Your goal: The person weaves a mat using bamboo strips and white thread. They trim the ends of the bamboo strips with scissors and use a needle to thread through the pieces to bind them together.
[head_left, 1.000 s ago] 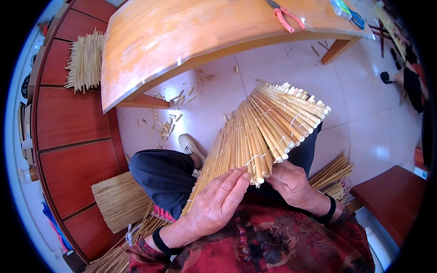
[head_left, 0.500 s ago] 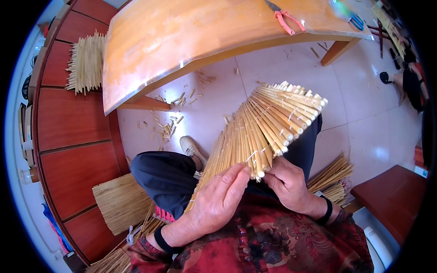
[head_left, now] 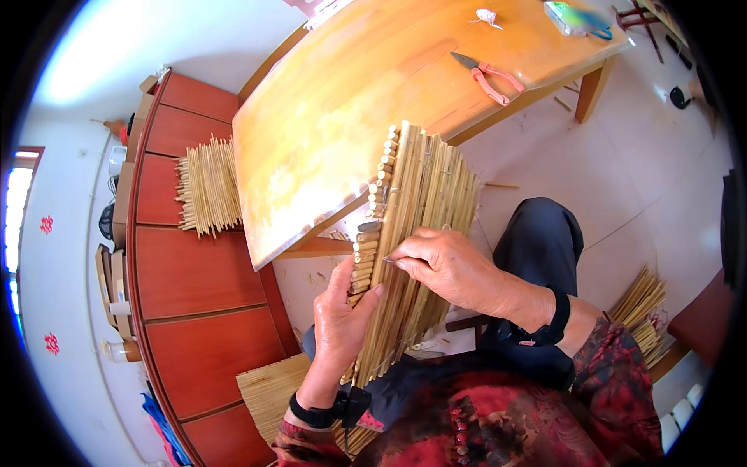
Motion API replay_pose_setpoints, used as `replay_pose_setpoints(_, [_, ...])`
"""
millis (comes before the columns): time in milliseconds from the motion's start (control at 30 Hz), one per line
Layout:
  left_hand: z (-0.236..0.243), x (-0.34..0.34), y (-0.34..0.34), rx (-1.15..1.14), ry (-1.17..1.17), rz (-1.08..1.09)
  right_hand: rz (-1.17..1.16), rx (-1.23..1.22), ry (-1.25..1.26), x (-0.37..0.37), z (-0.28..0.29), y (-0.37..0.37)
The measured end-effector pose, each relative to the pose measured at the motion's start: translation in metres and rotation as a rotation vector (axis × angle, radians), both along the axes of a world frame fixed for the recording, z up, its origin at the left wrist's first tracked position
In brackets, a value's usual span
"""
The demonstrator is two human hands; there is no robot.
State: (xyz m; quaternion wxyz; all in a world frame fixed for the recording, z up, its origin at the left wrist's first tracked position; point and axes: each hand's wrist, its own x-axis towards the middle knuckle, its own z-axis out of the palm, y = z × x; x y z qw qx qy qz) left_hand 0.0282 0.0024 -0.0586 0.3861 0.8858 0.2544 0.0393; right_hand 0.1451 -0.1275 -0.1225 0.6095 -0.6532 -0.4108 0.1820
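Observation:
A mat of straw-coloured reeds (head_left: 426, 210), bound side by side with thin thread, stands tilted over my lap, a row of cut reed ends along its left side. My left hand (head_left: 341, 321) is closed round that left side, its thumb on the front face and its fingers by the cut ends. Across the mat's face reaches my right hand (head_left: 457, 268), thumb and forefinger pinched together against a reed. A small dark tip shows at this pinch, too small to name.
Pink-handled pliers (head_left: 492, 81) lie on the wooden table (head_left: 342, 101) ahead. Reed bundles rest at left (head_left: 208, 187) and on the right (head_left: 640, 307). Another reed mat (head_left: 272, 385) leans low at the left by red cabinets (head_left: 198, 272). My knee (head_left: 538, 237) is raised at right.
The mat has turned from a fanned slant to nearly upright. My left hand now holds its left side. My right hand has moved from beneath the reed ends onto its face.

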Motion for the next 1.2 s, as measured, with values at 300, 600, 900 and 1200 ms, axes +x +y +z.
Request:
replay_pose_setpoints(300, [-0.008,0.005,0.018,-0.269,-0.111,0.098,-0.004,0.075,0.048,0.001,-0.008,0.012])
replay_pose_setpoints(600, [-0.015,0.004,0.017,-0.340,-0.126,0.093,0.009,0.085,0.029,0.003,-0.009,0.011])
replay_pose_setpoints(900, [-0.015,0.006,0.013,-0.314,-0.135,0.094,-0.007,0.064,0.106,0.002,-0.008,0.008])
replay_pose_setpoints(1200, [-0.003,0.005,-0.004,-0.044,0.010,0.069,-0.026,0.030,0.043,0.001,0.000,0.000])
